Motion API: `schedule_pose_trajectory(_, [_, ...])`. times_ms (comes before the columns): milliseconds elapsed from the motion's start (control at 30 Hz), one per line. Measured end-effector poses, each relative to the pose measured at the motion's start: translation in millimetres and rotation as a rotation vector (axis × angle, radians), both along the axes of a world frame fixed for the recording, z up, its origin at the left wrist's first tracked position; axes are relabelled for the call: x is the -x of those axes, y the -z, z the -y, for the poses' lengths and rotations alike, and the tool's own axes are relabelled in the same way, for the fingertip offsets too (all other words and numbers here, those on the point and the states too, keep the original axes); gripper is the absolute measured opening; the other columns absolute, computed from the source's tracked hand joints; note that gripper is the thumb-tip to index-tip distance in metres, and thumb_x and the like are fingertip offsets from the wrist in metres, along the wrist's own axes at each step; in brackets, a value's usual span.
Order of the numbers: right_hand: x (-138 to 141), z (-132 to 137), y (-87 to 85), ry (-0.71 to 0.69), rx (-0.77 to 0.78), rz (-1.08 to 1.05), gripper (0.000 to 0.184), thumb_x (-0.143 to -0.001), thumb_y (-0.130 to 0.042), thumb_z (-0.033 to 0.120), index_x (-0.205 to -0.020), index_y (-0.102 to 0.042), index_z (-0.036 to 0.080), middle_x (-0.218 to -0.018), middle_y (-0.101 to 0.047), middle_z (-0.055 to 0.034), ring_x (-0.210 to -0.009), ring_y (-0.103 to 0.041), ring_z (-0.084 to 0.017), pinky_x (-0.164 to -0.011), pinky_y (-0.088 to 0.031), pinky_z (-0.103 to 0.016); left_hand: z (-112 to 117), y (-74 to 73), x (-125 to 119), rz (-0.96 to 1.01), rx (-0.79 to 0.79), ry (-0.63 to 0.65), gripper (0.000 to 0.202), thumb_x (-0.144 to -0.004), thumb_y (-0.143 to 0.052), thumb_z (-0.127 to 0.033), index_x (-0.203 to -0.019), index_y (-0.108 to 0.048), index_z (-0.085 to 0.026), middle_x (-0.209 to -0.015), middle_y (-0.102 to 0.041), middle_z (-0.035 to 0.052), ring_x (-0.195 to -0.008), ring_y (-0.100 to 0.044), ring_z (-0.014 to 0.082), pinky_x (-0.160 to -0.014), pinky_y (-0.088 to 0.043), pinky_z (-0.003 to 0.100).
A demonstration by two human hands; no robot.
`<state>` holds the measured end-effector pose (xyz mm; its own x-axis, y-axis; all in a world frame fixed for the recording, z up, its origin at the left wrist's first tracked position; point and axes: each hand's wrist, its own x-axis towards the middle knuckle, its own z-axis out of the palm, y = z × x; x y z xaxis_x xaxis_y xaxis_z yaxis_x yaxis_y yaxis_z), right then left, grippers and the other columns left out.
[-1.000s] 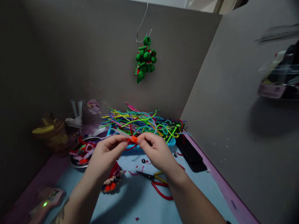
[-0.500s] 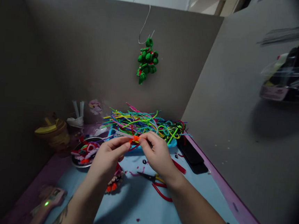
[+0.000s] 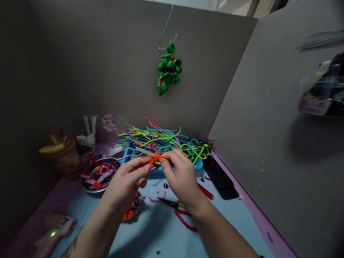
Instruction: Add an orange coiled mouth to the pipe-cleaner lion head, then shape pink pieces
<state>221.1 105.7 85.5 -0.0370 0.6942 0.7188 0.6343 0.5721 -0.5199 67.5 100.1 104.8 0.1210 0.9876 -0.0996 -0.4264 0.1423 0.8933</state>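
Both my hands are raised over the front of the blue basket, fingertips almost meeting. A short orange pipe cleaner (image 3: pixel 158 156) is pinched between them, bunched in a small coil with one end hanging down. My left hand (image 3: pixel 127 179) is closed on its left end, and my right hand (image 3: pixel 180 176) pinches its right side with thumb and forefinger. A thin whitish stick (image 3: pixel 144 151) points left from the orange coil; whether it passes through the coil I cannot tell. Below my left hand lies a beaded-looking piece with orange tips (image 3: pixel 130 213), partly hidden by the wrist.
Behind my hands a blue basket (image 3: pixel 199 164) overflows with colourful pipe cleaners (image 3: pixel 159 138). Red-handled scissors (image 3: pixel 177 205) lie under my right wrist. A metal bowl (image 3: pixel 90 191) of fuzzy pieces, a glue gun (image 3: pixel 57 233) and a lidded cup (image 3: pixel 58 153) stand left; a phone (image 3: pixel 220 177) lies right.
The whitish stick now shows more plainly, tilted up to the left of the orange coil. My hands have shifted only slightly, and the pipe cleaner's loose end hangs lower.
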Motion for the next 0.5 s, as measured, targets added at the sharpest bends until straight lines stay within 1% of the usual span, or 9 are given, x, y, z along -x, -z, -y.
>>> schedule_pose_trajectory(200, [-0.1,0.0,0.1,0.013,-0.032,0.004,0.014,-0.091,-0.055,0.019,-0.080,-0.063,0.019,-0.078,-0.064,-0.0035,-0.077,-0.059,-0.018,-0.071,-0.044,-0.029,-2.1,-0.3,0.7,0.022,0.034,0.015,0.033,-0.047,-0.088,-0.021,-0.078,-0.079,-0.016,-0.080,-0.069,0.0037,-0.059,-0.051,0.0069,-0.043,-0.038,0.013])
schedule_pose_trajectory(333, [-0.5,0.0,0.6,0.024,-0.054,0.012,0.014,-0.091,-0.056,0.018,-0.079,-0.063,0.020,-0.078,-0.064,-0.0034,-0.077,-0.059,-0.018,-0.071,-0.044,-0.030,-1.1,-0.8,0.8,0.014,0.032,0.027,0.030,-0.049,-0.087,-0.020,-0.077,-0.080,-0.018,-0.080,-0.070,0.0030,-0.059,-0.051,0.0061,-0.045,-0.039,0.013])
schedule_pose_trajectory(500, [-0.6,-0.2,1.4,0.031,-0.066,0.032,0.011,-0.089,-0.057,0.016,-0.080,-0.064,0.019,-0.080,-0.065,-0.0041,-0.079,-0.060,-0.019,-0.072,-0.045,-0.031,0.1,-0.1,1.6,0.025,0.026,0.038,0.030,-0.050,-0.087,-0.018,-0.079,-0.080,-0.016,-0.081,-0.070,0.0036,-0.060,-0.052,0.0057,-0.045,-0.039,0.012])
